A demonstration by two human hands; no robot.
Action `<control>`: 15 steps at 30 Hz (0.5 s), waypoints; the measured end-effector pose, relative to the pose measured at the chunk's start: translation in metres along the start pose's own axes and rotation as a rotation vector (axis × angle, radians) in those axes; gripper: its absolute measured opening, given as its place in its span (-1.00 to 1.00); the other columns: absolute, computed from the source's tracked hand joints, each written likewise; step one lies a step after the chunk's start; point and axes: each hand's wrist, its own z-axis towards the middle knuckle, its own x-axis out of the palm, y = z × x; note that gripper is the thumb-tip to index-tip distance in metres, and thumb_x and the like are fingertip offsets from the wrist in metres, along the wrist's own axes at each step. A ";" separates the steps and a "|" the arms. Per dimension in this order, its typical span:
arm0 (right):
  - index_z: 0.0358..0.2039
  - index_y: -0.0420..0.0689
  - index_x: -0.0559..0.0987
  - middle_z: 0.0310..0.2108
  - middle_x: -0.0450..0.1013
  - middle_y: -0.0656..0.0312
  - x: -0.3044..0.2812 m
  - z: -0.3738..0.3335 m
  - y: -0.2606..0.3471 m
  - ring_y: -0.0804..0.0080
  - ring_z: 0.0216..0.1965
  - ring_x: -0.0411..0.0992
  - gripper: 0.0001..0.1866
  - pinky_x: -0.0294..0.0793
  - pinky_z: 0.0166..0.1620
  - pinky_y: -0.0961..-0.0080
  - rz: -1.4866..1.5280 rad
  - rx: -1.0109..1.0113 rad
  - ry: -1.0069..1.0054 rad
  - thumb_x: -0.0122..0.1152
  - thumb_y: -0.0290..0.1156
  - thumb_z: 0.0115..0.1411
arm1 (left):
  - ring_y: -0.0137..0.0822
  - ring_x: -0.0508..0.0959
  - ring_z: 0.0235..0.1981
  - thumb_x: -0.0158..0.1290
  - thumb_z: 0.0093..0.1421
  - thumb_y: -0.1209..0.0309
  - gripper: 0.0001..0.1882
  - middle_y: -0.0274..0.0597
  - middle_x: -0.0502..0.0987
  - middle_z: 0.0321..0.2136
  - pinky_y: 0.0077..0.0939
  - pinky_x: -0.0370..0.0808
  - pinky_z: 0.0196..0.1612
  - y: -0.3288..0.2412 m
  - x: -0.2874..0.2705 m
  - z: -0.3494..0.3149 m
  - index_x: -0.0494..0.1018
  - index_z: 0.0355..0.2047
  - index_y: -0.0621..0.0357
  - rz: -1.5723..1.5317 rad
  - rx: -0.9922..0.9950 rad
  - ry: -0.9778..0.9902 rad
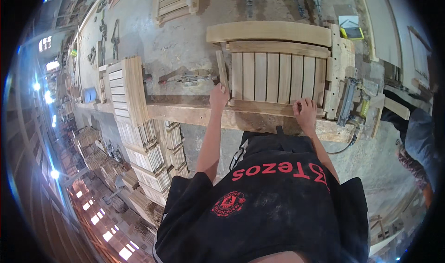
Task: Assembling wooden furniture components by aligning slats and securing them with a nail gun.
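A slatted wooden frame (273,77) lies flat on the workbench (185,114) in front of me. A curved wooden rail (269,32) runs along its far side. My left hand (219,95) is closed round the near end of a short wooden strip (221,68), which stands at a slant beside the frame's left edge. My right hand (305,111) rests at the frame's near rail (264,107), toward its right end. Its fingers are curled together; whatever they hold, if anything, is too small to make out.
A nail gun (347,103) with a hose lies right of the frame, beside an upright wooden stop (332,98). Stacked slatted panels (134,91) stand at the left. Another slatted panel (174,3) lies at the far side. A person (419,137) is at the right.
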 end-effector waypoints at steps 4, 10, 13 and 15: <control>-0.41 -0.05 0.51 -0.33 0.42 0.17 -0.001 -0.005 -0.013 0.04 -0.19 0.38 -0.88 0.36 -0.09 0.07 0.006 0.073 -0.039 0.22 -0.32 0.09 | 0.16 0.54 -0.09 0.07 0.17 0.17 -0.56 0.22 0.56 -0.21 0.01 0.50 -0.08 -0.026 0.010 -0.005 0.46 -0.05 0.24 0.129 0.049 0.083; -0.41 -0.04 0.51 -0.34 0.43 0.17 0.013 -0.008 -0.009 0.05 -0.19 0.38 -0.88 0.36 -0.09 0.09 -0.071 0.126 -0.046 0.22 -0.31 0.07 | 0.14 0.57 -0.16 0.07 0.18 0.18 -0.59 0.16 0.60 -0.28 -0.11 0.51 -0.12 -0.008 0.006 0.013 0.53 -0.15 0.29 0.052 0.116 0.204; -0.43 -0.03 0.52 -0.34 0.44 0.17 0.017 -0.005 -0.002 0.06 -0.18 0.39 -0.88 0.37 -0.08 0.10 -0.097 0.147 -0.109 0.23 -0.32 0.04 | 0.00 0.60 -0.17 0.08 0.19 0.20 -0.70 0.00 0.63 -0.29 -0.21 0.50 -0.09 0.052 -0.002 0.042 0.60 -0.34 0.20 -0.387 0.327 0.278; -0.47 0.00 0.52 -0.34 0.45 0.19 0.018 0.000 -0.005 0.09 -0.18 0.41 -0.89 0.39 -0.05 0.13 -0.050 0.090 -0.075 0.25 -0.33 -0.02 | -0.14 0.55 -0.01 -0.10 0.30 0.34 -0.73 -0.12 0.61 -0.14 -0.30 0.40 0.11 0.147 -0.015 0.086 0.57 -0.17 0.15 0.393 0.386 -0.194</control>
